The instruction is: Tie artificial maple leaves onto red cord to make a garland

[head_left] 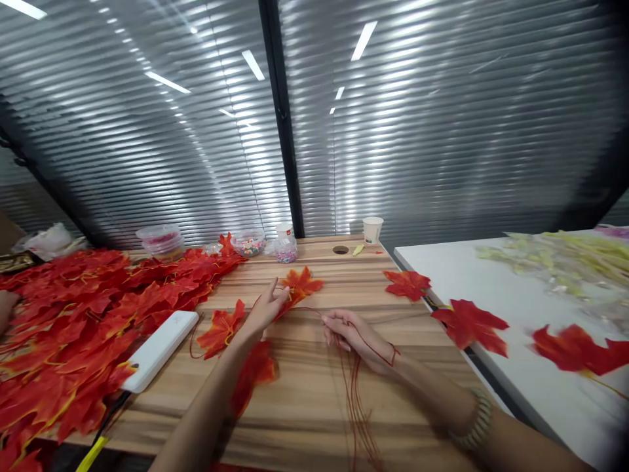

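Observation:
My left hand is at a red-orange maple leaf, index finger stretched out; whether it grips the leaf or its cord is not clear. My right hand pinches a thin dark red cord that runs across to the leaf by my left hand. The cord also loops around my right wrist, and several loose strands hang below the palm over the wooden table. Another leaf lies left of my left wrist, and a blurred one is beneath my left forearm.
A big heap of red leaves covers the left side, with a white power bank beside it. Bead containers and a paper cup stand at the back. Several leaves extend rightward onto a white table. A person's hand shows far left.

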The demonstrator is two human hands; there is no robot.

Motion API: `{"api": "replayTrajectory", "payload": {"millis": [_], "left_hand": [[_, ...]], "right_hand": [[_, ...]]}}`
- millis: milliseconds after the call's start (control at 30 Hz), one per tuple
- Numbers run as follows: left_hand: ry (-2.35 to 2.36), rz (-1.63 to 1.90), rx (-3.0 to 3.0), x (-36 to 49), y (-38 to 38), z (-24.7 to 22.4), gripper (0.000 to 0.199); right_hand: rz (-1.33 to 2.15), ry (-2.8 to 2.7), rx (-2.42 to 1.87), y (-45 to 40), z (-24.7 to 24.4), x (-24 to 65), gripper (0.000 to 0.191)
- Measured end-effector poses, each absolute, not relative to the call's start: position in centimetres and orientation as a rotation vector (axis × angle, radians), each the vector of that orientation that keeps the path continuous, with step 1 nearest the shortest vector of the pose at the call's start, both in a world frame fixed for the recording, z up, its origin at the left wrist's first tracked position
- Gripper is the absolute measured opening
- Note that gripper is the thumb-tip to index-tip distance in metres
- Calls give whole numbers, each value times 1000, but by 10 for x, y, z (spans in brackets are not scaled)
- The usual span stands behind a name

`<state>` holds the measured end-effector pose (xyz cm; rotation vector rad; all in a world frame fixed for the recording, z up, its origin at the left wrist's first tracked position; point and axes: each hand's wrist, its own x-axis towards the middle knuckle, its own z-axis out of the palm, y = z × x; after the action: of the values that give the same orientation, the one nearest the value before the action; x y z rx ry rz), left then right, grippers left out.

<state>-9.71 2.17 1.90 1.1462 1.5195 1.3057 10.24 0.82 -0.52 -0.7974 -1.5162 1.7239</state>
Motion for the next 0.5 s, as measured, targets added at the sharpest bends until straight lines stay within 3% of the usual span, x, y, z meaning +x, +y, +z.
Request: {"api": "replayTrajectory", "payload": {"millis": [267, 433, 500], "left_hand": [[1421, 1050, 1360, -117, -3, 75, 43], [1859, 1362, 1504, -197, 17, 86, 22], [2189, 1355, 1608, -238, 23, 77, 29]], "right_hand": [[1707, -1483, -799, 12, -8, 102, 36], [1712, -1510, -802, 16, -13, 101, 36], [1704, -1524, -782, 17, -17, 101, 36]]}}
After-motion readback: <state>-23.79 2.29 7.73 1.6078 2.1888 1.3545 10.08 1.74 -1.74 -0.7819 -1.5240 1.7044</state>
